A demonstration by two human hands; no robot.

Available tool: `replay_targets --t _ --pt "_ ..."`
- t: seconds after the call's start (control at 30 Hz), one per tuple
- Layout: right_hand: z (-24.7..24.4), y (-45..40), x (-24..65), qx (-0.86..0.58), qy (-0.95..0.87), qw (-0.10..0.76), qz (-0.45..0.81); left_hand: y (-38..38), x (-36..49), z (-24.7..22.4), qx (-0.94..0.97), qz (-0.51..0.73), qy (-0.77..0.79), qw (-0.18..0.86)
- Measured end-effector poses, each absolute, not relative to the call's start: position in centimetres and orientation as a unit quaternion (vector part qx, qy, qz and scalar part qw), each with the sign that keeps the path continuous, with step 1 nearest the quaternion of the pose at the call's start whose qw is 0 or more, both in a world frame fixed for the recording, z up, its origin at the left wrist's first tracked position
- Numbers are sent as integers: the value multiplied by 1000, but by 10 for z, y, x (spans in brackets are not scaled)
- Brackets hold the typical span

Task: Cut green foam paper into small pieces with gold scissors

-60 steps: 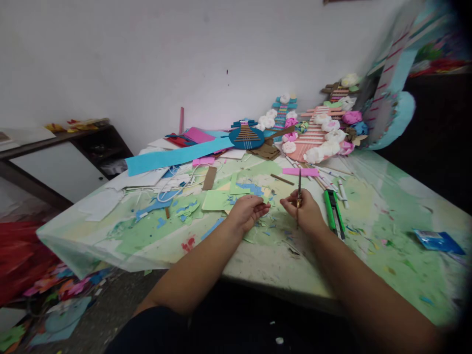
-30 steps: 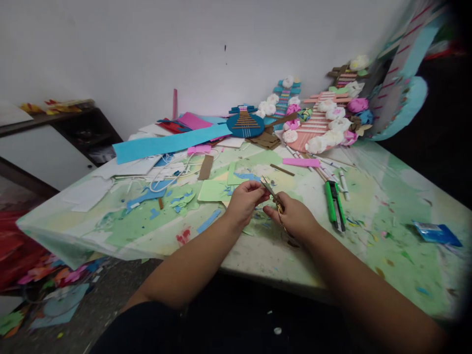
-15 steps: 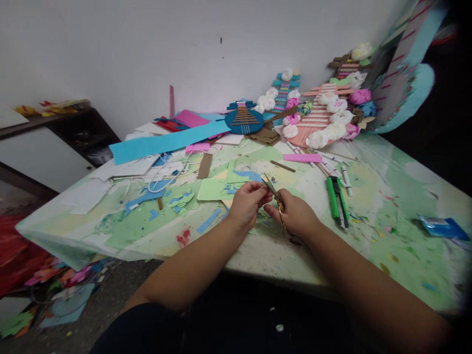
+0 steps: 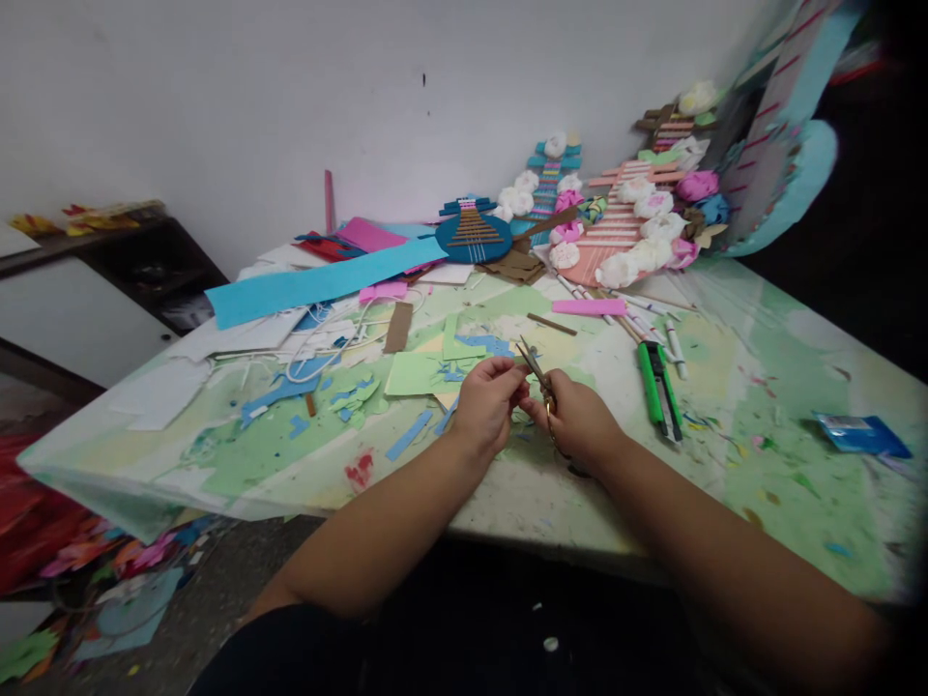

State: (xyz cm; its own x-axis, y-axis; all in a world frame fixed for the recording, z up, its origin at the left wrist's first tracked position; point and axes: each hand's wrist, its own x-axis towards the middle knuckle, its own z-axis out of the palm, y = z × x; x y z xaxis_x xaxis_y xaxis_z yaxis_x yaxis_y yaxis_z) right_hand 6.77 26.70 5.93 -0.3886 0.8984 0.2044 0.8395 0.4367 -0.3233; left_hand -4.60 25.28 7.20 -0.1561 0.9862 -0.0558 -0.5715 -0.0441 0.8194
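A pair of scissors (image 4: pixel 535 362) is in my right hand (image 4: pixel 581 418), its blades pointing up and away from me and slightly apart. My left hand (image 4: pixel 490 404) is closed in a pinch just left of the blades. Whatever lies between its fingertips is too small and too hidden to name. Both hands are close together above the front part of the table. Beyond my left hand lie a light green paper sheet (image 4: pixel 413 375) and blue paper scraps (image 4: pixel 489 343). A blue strip (image 4: pixel 409 435) rests on the cloth left of my left wrist.
A green utility knife (image 4: pixel 658 391) lies right of my hands, near several markers (image 4: pixel 676 350). A blue packet (image 4: pixel 862 435) is at the far right. Behind stand paper-flowered instrument models (image 4: pixel 616 227) and a blue lute-shaped model (image 4: pixel 475 237) by a long blue strip (image 4: pixel 326 280).
The view has shifted slightly, so the table things appear a little further left. My hands keep nearly the same pose, and the scissors stay in my right hand.
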Motion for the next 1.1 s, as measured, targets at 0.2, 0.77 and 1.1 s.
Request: replay_targets --t 0.2,0.77,1.1 --pt "61 265 65 -534 -828 160 58 252 -47 73 295 682 398 538" --pt "64 262 65 -534 -837 117 15 253 -72 88 429 600 465 489" --pt "65 264 65 -542 -834 106 13 256 -80 92 399 592 493 498"
